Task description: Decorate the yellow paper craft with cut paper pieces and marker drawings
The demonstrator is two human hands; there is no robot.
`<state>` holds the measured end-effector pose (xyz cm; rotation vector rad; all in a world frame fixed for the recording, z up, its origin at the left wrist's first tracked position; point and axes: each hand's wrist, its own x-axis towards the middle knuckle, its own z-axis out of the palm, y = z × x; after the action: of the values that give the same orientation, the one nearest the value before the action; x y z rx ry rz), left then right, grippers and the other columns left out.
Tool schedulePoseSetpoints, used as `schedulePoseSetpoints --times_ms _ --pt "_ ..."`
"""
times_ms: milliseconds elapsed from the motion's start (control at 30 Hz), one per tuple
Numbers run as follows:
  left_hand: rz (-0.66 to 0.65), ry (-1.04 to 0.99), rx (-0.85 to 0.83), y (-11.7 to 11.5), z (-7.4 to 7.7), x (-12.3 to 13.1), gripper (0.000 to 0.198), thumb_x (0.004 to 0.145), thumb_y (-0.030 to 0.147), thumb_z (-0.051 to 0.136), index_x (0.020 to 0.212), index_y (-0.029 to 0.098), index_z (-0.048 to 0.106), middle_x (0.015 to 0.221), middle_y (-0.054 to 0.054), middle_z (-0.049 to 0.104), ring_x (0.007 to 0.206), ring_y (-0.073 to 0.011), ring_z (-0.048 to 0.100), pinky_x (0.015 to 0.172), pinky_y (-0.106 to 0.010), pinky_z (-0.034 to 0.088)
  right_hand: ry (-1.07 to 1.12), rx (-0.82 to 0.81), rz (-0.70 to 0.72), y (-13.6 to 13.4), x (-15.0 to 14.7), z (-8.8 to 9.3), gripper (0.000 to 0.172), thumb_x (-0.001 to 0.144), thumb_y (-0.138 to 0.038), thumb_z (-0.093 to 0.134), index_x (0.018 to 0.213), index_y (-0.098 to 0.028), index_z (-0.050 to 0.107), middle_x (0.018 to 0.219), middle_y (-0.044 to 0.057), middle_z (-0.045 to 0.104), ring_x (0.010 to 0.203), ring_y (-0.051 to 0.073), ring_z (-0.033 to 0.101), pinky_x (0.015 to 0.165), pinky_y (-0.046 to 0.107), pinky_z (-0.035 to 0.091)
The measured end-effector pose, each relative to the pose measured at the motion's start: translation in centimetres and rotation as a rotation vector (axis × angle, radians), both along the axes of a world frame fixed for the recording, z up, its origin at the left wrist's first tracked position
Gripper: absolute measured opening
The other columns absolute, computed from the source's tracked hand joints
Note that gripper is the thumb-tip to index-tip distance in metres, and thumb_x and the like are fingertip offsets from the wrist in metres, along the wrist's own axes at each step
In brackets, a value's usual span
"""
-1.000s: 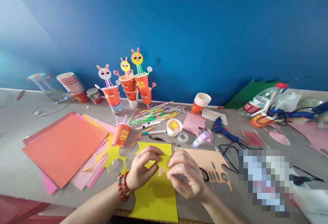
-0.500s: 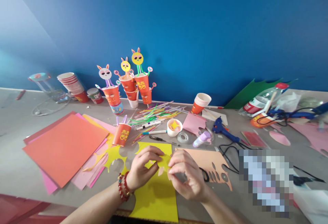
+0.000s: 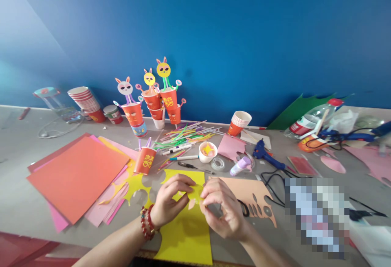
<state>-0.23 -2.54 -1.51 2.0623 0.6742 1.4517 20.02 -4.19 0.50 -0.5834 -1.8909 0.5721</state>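
Note:
Over a yellow paper sheet [image 3: 186,238], my left hand [image 3: 171,200] and my right hand [image 3: 224,212] meet around a small yellow paper piece [image 3: 196,193]. Fingers of my left hand pinch its left side, and those of my right hand are closed at its right edge. Its outline is partly covered by the fingertips. Just below it shows a small pale pink leaf-shaped piece [image 3: 192,204]; whether it touches the yellow one I cannot tell. Black scissor handles [image 3: 244,208] show beside my right hand, near a peach sheet [image 3: 259,189] with cut-out holes.
Behind my hands stand a red cup [image 3: 146,161], a small white cup [image 3: 208,153] of paper bits, a tape roll [image 3: 218,164] and a glue stick [image 3: 240,166]. Rabbit-faced cup figures [image 3: 133,114] line the wall. A blue glue gun [image 3: 269,157] lies right, orange sheets [image 3: 79,177] left.

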Motion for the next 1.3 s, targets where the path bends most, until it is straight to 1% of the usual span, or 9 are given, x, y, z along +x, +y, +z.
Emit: schedulePoseSetpoints --times_ms 267,500,700,833,933,1000,1033,1200,1300 --pt "0.007 0.006 0.016 -0.1 0.0 0.0 0.027 0.084 -0.001 0.055 0.101 0.020 0.060 0.100 -0.009 0.069 0.094 -0.0194 0.067 0.082 -0.032 0.055 -0.006 -0.032 -0.030 -0.1 0.2 -0.5 0.039 0.072 0.001 0.060 0.103 -0.023 0.055 0.099 0.007 0.061 0.093 0.024 0.060 0.085 0.044 0.050" --pt "0.016 0.044 0.049 0.0 -0.3 -0.2 0.028 0.085 -0.002 0.054 0.102 0.020 0.060 0.102 -0.010 0.069 0.096 -0.0188 0.067 0.083 -0.032 0.056 0.157 -0.111 -0.037 -0.3 1.1 -1.4 0.031 0.083 -0.019 0.051 0.113 -0.022 0.053 0.110 0.011 0.056 0.107 0.030 0.055 0.090 0.051 0.048" --pt "0.017 0.090 0.118 0.2 -0.4 -0.2 0.030 0.086 -0.002 0.052 0.104 0.021 0.059 0.102 -0.009 0.069 0.096 -0.0186 0.067 0.082 -0.031 0.057 0.602 0.025 -0.470 1.3 3.6 1.8 0.015 0.086 -0.020 0.061 0.100 -0.022 0.063 0.100 0.005 0.059 0.083 0.021 0.061 0.076 0.038 0.051" --pt "0.040 0.126 0.113 0.3 -0.7 -0.4 0.027 0.087 0.000 0.052 0.103 0.021 0.059 0.104 -0.010 0.069 0.096 -0.0195 0.069 0.082 -0.031 0.057 0.725 0.082 -0.771 2.2 9.6 3.7 0.012 0.082 -0.016 0.064 0.094 -0.020 0.062 0.090 0.003 0.061 0.078 0.018 0.062 0.073 0.033 0.052" --pt "0.045 0.131 0.115 0.5 -0.8 -0.5 0.025 0.087 0.001 0.053 0.102 0.020 0.059 0.103 -0.010 0.069 0.095 -0.0192 0.069 0.081 -0.030 0.057 0.402 -0.059 -1.023 3.0 15.7 2.7 0.012 0.090 -0.028 0.055 0.099 -0.020 0.057 0.093 0.005 0.062 0.085 0.022 0.065 0.078 0.039 0.055" --pt "0.039 0.132 0.123 0.5 -0.9 -0.4 0.025 0.087 0.000 0.053 0.101 0.020 0.059 0.103 -0.010 0.069 0.095 -0.0188 0.069 0.081 -0.029 0.057 -0.239 -0.202 -1.177 3.9 19.2 1.2 0.021 0.094 -0.033 0.045 0.107 -0.020 0.055 0.104 0.010 0.064 0.096 0.025 0.066 0.082 0.040 0.054" --pt "0.035 0.131 0.125 0.5 -0.9 -0.3 0.025 0.087 0.000 0.053 0.102 0.020 0.059 0.103 -0.010 0.069 0.095 -0.0187 0.069 0.081 -0.029 0.057 -0.369 -0.253 -1.179 4.5 20.6 0.5 0.022 0.091 -0.033 0.050 0.108 -0.020 0.057 0.107 0.012 0.066 0.099 0.028 0.065 0.085 0.042 0.053" --pt "0.044 0.130 0.111 0.5 -1.0 -0.1 0.024 0.088 0.002 0.053 0.102 0.020 0.060 0.102 -0.009 0.070 0.094 -0.0190 0.070 0.080 -0.030 0.058 -0.700 -0.400 -1.172 8.9 23.3 -2.6 0.034 0.076 -0.017 0.061 0.110 -0.018 0.061 0.120 0.016 0.063 0.111 0.034 0.059 0.093 0.045 0.045" --pt "0.070 0.129 0.113 0.6 -1.1 -0.2 0.022 0.088 0.003 0.054 0.101 0.020 0.060 0.102 -0.009 0.070 0.093 -0.0188 0.070 0.079 -0.030 0.058 -0.836 -0.470 -1.139 11.2 23.6 -3.7 0.033 0.071 -0.015 0.066 0.104 -0.016 0.064 0.109 0.014 0.065 0.103 0.033 0.062 0.088 0.041 0.046"
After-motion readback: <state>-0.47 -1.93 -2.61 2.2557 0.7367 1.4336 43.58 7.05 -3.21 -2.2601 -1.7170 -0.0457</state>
